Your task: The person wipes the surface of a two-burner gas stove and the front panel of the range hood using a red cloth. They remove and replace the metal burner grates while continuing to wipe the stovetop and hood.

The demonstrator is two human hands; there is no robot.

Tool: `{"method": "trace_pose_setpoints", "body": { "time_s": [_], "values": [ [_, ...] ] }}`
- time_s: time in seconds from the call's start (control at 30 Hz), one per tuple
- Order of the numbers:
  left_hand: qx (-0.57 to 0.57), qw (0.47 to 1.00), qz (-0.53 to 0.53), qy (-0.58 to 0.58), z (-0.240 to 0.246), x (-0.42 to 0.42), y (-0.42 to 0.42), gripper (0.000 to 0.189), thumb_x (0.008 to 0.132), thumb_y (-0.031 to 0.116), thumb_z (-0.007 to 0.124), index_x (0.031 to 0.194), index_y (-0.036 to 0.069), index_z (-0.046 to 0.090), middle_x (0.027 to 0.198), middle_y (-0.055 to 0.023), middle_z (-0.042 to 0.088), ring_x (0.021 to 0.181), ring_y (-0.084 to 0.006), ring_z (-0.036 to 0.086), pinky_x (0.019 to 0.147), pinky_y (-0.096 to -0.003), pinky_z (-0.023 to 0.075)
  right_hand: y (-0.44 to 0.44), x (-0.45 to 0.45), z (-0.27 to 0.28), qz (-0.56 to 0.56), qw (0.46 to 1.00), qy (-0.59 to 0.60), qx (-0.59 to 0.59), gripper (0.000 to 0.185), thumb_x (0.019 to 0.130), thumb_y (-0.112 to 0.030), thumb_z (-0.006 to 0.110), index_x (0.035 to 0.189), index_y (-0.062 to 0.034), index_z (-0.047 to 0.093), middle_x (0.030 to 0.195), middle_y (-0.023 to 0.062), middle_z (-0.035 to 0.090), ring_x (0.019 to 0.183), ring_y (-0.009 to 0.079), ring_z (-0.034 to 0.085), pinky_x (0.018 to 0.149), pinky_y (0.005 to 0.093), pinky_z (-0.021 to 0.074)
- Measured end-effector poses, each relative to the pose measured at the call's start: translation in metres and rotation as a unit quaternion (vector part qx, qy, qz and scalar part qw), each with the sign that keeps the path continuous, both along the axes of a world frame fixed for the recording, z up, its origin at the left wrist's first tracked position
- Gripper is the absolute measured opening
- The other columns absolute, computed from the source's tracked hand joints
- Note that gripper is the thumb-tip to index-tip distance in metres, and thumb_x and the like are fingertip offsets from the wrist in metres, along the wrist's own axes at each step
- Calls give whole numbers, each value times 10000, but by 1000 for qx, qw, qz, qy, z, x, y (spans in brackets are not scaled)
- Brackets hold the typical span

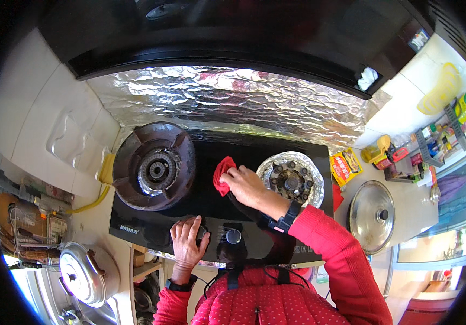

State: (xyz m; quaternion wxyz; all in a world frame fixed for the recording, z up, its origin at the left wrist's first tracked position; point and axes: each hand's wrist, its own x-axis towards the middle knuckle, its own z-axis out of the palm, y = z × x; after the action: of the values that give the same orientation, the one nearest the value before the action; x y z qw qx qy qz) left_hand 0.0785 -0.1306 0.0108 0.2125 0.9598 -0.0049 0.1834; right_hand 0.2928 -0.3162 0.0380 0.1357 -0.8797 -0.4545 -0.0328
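A crumpled red cloth [223,175] is in my right hand [246,186], pressed on the black glass top of a two-burner gas cooktop [212,142] between the burners. My left hand [187,240] rests with fingers spread on the cooktop's front part, beside the left control knob [201,232], which it partly hides. The other knob [233,236] lies to its right. Around the left burner stands a heavy dark pan support ring [124,178]. The right burner [292,183] has no support on it and sits in a foil-lined ring.
Crinkled aluminium foil [233,97] covers the wall behind, under a black range hood [224,36]. At right are a yellow-red packet [344,166], a steel lid [372,215] and a condiment rack [422,148]. A lidded pot [88,272] stands left, below a yellow gas hose [90,205].
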Motion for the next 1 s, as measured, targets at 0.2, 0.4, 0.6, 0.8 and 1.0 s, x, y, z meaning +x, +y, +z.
{"method": "trace_pose_setpoints", "body": {
  "time_s": [0.2, 0.4, 0.6, 0.8, 1.0],
  "values": [
    [23, 999, -30, -24, -3, 3, -1, 435, 853, 221, 705, 1264, 92, 643, 1236, -137, 618, 1162, -346, 553, 1035, -506, 385, -29, -57, 5, -21, 999, 35, -10, 331, 849, -64, 657, 1172, -79, 586, 1076, 152, 657, 950, 354, 664, 777, 444, 580],
    [-6, 999, -30, -37, -11, 7, -3, 365, 854, 177, 689, 1198, 75, 620, 1211, -148, 615, 1132, -354, 556, 1004, -508, 393, -74, -114, 1, -52, 996, 36, 60, 368, 845, -55, 650, 1204, -70, 571, 1109, 160, 638, 944, 346, 653, 734, 425, 588],
    [4, 998, -39, -39, -14, 6, -3, 398, 867, 166, 684, 1241, 72, 584, 1230, -156, 604, 1154, -365, 551, 1032, -514, 378, -114, -156, 4, -73, 991, 43, 108, 441, 828, -110, 731, 1243, -121, 582, 1131, 108, 632, 960, 324, 646, 797, 412, 564],
    [10, 998, -42, -44, -15, 5, -2, 393, 875, 151, 677, 1246, 65, 579, 1231, -159, 602, 1162, -366, 549, 1034, -513, 377, -162, -182, 16, -146, 985, 50, 74, 387, 833, -150, 741, 1211, -183, 662, 1194, 77, 665, 1016, 311, 661, 847, 409, 570],
    [13, 998, -40, -39, -14, 6, -3, 385, 883, 149, 670, 1245, 57, 578, 1232, -158, 602, 1161, -364, 549, 1032, -509, 378, -172, -186, 10, -117, 990, 31, 73, 458, 823, -183, 757, 1269, -245, 672, 1333, 79, 594, 1061, 294, 615, 917, 393, 532]
  ]
}}
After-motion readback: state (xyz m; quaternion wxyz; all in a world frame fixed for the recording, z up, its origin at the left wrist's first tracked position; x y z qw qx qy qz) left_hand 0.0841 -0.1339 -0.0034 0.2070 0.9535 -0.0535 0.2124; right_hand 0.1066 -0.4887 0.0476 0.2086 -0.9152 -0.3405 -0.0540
